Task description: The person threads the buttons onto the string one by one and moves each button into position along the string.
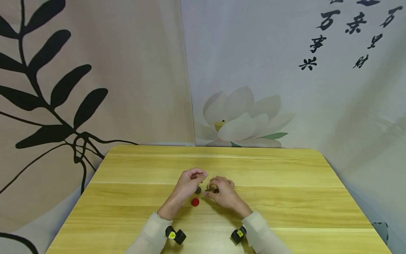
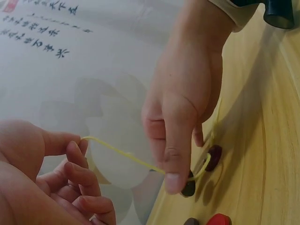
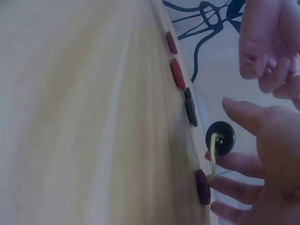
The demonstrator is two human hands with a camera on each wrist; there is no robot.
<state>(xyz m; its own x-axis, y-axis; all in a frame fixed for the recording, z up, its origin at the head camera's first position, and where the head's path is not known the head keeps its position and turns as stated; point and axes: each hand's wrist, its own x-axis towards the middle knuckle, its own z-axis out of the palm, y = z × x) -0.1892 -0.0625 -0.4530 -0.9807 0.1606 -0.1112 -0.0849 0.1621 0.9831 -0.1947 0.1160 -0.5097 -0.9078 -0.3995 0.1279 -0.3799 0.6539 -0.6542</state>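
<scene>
My left hand (image 1: 190,181) pinches the end of a yellow string (image 2: 126,153) between thumb and forefinger. The string passes through a black button (image 3: 220,138) and on to a dark red button (image 2: 213,158) at the tabletop. Around the black button, my right hand (image 3: 274,164) has its thumb and fingers spread; the forefinger is close to the rim, and whether it touches cannot be told. A bright red button (image 1: 195,202) and a dark grey button (image 1: 198,190) lie on the table between my hands.
The wooden table (image 1: 285,197) reaches back to a printed curtain (image 1: 253,70). Part of the yellow string sticks out to the right of my right hand. Another red button (image 3: 172,43) lies farther along in the right wrist view. Black cameras (image 1: 176,235) sit on both wrists.
</scene>
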